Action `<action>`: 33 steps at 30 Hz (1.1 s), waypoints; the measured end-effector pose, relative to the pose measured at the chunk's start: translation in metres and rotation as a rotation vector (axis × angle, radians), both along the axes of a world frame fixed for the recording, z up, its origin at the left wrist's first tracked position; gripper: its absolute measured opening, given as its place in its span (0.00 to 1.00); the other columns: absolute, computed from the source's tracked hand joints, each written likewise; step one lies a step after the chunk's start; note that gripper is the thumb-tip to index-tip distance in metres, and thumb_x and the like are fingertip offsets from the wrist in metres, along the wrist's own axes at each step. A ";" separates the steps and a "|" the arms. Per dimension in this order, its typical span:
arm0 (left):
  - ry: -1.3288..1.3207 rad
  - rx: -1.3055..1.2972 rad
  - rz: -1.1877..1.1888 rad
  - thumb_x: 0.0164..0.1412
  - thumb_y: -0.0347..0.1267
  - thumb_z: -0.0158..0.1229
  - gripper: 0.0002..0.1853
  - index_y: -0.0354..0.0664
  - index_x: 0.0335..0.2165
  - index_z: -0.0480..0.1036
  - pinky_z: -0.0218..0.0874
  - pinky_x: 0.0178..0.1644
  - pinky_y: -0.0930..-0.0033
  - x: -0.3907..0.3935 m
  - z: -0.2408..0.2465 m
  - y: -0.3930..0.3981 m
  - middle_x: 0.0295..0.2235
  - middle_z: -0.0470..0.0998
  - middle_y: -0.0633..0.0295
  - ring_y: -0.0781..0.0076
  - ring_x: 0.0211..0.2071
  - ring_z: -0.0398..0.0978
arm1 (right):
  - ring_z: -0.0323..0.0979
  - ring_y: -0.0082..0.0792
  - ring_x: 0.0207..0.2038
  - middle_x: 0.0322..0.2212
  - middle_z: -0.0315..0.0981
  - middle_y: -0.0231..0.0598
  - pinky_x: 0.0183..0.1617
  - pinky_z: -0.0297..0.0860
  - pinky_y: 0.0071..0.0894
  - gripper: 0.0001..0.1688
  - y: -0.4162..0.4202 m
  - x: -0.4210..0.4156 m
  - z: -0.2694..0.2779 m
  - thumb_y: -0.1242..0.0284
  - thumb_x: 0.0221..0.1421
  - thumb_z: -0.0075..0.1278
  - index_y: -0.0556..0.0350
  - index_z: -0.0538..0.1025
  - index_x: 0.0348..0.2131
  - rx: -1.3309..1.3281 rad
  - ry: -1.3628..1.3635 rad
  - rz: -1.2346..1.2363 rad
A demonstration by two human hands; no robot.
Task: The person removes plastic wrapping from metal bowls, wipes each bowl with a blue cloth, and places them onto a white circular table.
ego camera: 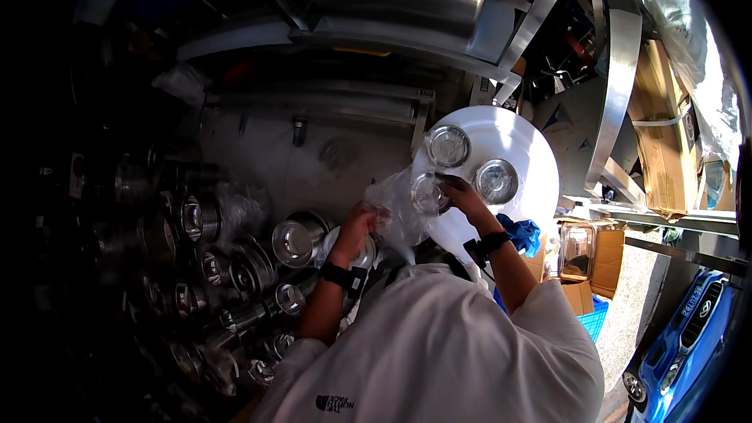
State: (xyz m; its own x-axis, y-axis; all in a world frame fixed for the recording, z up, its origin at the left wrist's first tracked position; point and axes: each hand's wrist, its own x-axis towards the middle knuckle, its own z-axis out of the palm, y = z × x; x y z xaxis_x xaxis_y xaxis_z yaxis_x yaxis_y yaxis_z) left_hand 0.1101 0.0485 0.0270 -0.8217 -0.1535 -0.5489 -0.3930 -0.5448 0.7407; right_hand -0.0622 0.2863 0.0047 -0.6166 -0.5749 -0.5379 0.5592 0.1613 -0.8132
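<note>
My left hand [359,226] has its fingers closed on a clear plastic bag [399,205]. The bag stretches across to a round metal bowl [424,195] at the left side of a round white tabletop [537,147]. My right hand [461,192] rests its fingers on the rim of that bowl; whether they grip it or the plastic around it is hard to tell. Two similar shiny round bowls stand on the white top, one farther back [449,145] and one to the right [496,181].
Many stainless steel pots and bowls [294,241] crowd the dark floor on my left. A blue cloth [521,234] lies by my right forearm. Beyond it, an open cardboard box [608,261] stands over a blue crate [594,320]. Metal frames [617,82] rise behind the tabletop. A blue car [687,346] is outside.
</note>
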 end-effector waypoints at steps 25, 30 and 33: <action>0.056 -0.702 -0.061 0.55 0.29 0.52 0.05 0.37 0.30 0.68 0.60 0.32 0.73 -0.009 -0.019 -0.003 0.25 0.71 0.65 0.79 0.27 0.68 | 0.70 0.29 0.42 0.42 0.71 0.37 0.43 0.66 0.30 0.28 -0.003 -0.001 0.033 0.53 0.62 0.32 0.56 0.68 0.48 -0.223 -0.262 0.007; 0.182 -0.701 -0.085 0.54 0.25 0.52 0.03 0.36 0.30 0.68 0.61 0.36 0.74 -0.005 -0.034 -0.013 0.26 0.72 0.64 0.78 0.29 0.69 | 0.69 0.29 0.40 0.36 0.73 0.37 0.41 0.66 0.28 0.30 -0.010 -0.012 0.030 0.51 0.54 0.46 0.58 0.73 0.43 0.067 0.096 0.123; 0.165 -0.800 -0.184 0.53 0.25 0.53 0.05 0.36 0.31 0.69 0.62 0.38 0.74 -0.007 -0.024 -0.014 0.28 0.73 0.61 0.75 0.31 0.70 | 0.71 0.30 0.39 0.36 0.74 0.39 0.41 0.66 0.29 0.29 -0.018 -0.011 0.023 0.52 0.52 0.48 0.58 0.74 0.42 0.113 0.289 0.489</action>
State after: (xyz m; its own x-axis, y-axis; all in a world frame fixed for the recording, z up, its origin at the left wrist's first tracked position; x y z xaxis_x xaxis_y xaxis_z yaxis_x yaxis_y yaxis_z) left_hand 0.1035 0.0350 0.0027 -0.9320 -0.3009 -0.2020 -0.2770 0.2320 0.9324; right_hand -0.0734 0.2681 0.0277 -0.4252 -0.7784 -0.4619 0.1555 0.4399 -0.8845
